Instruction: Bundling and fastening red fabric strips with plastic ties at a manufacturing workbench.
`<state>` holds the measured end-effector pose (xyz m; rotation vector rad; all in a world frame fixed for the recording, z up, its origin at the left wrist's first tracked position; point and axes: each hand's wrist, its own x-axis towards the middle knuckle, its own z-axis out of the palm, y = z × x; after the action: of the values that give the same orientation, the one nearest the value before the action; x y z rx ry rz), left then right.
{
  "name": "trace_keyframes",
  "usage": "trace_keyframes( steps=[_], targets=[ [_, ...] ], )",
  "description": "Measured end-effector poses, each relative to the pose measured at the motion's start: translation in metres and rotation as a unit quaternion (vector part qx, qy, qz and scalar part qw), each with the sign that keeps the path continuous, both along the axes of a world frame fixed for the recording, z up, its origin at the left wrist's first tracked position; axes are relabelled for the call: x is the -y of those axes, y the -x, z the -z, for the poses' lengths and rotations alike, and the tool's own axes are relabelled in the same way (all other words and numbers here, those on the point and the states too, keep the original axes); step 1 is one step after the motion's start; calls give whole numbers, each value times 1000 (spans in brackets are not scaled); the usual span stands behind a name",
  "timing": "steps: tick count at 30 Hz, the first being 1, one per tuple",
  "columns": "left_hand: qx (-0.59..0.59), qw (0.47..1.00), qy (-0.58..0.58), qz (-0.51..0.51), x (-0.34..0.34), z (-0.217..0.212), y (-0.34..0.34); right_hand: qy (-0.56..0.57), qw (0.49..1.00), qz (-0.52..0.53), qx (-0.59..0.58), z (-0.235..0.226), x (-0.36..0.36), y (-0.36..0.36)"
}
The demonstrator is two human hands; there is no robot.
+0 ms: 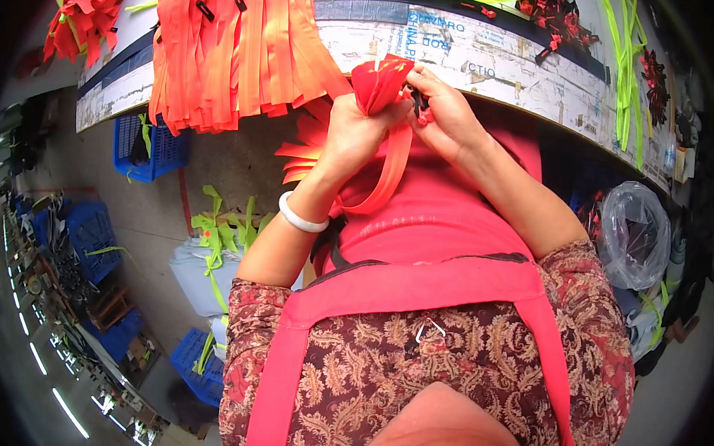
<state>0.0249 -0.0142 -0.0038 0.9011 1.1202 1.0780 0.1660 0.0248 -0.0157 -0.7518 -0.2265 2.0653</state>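
My left hand is closed around a bundle of orange-red fabric straps, whose folded ends stick up above the fist. One strap of it loops down in front of my apron, and more strap ends fan out to the left of my wrist. Close against it, my right hand is closed with its fingertips at the bundle's edge. Small black and red pieces show between its fingers and palm; their exact kind is too small to tell. A thick row of orange straps with black clips hangs over the table edge at left.
The worn, paper-covered table carries a pile of small black and red pieces and yellow-green straps. Another red strap bunch lies far left. Blue crates stand below; a clear plastic bag is at right.
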Motion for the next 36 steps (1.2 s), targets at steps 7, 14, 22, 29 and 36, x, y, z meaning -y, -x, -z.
trace_keyframes(
  steps=[7, 14, 22, 29, 36],
  targets=[
    [69, 997, 14, -17, 2, -2, -1, 10, 999, -26, 40, 5, 5, -3],
    [134, 991, 21, 3, 5, -4, 7, -26, 992, -87, 88, 9, 9, -13],
    [63, 997, 21, -27, 6, -11, 25, -8, 994, -61, 85, -6, 6, -22],
    [91, 992, 82, -13, 14, -9, 28, -81, 968, -149, 187, -22, 15, -33],
    [11, 1000, -2, 3, 18, -9, 23, -250, 895, -173, 327, -40, 21, -24]
  ],
)
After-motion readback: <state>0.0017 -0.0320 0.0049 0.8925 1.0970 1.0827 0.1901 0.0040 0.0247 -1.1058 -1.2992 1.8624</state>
